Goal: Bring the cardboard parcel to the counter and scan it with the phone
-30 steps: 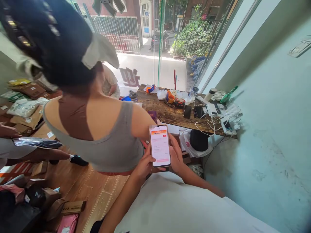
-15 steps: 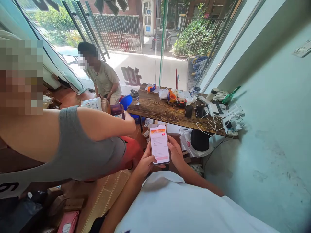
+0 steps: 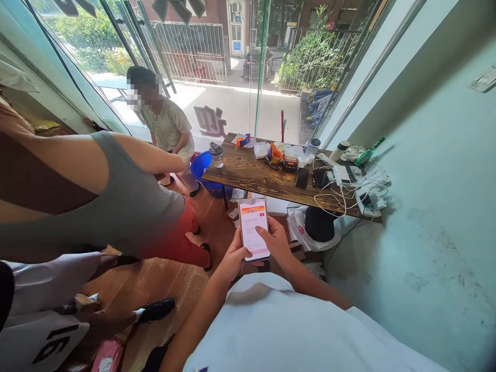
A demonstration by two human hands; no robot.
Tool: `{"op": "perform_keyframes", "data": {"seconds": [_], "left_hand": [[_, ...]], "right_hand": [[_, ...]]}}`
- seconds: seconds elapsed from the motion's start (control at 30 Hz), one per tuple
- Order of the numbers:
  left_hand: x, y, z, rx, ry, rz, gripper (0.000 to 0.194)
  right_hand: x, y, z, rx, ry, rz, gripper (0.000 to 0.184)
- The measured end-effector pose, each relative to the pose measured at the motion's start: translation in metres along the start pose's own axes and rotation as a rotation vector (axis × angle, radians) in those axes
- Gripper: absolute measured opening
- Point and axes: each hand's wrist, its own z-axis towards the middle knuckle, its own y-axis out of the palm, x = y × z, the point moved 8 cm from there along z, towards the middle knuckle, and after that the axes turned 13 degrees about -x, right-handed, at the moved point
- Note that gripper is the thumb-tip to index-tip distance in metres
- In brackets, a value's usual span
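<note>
A smartphone (image 3: 252,240) with a lit, mostly pale pink screen is upright in front of my white shirt. My left hand (image 3: 235,257) grips its lower left side, the thumb lying over the bottom corner. Along the right edge, my right hand (image 3: 276,241) is closed round the phone, and its thumb reaches onto the middle of the screen. The fingers behind the phone are mostly hidden. Just beyond stands a dark wooden table (image 3: 248,173).
On the table are a water bottle (image 3: 216,156), an orange tape dispenser (image 3: 275,154), a dark phone (image 3: 301,177) and tangled white cables (image 3: 341,199). A blue bin (image 3: 205,168) stands beside it. One person in grey (image 3: 135,191) is close left; another (image 3: 170,121) is near the glass.
My right thumb has moved left from the phone's edge onto its screen. The person in grey has shifted left, and the parcels by that arm are out of sight. Another person shows at lower left.
</note>
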Motion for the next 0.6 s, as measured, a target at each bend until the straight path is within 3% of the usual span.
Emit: {"op": "perform_keyframes", "data": {"seconds": [0.27,0.47,0.6], "left_hand": [[0.005,-0.005,-0.001,0.006,0.002,-0.023,0.104],[0.010,-0.011,-0.003,0.024,-0.016,0.014,0.100],[0.009,-0.019,-0.002,0.035,-0.024,0.125,0.089]], "right_hand": [[0.011,0.005,0.004,-0.029,0.000,0.179,0.018],[0.005,0.010,0.016,-0.048,0.010,0.181,0.018],[-0.003,0.013,0.038,-0.039,0.003,0.190,0.031]]}}
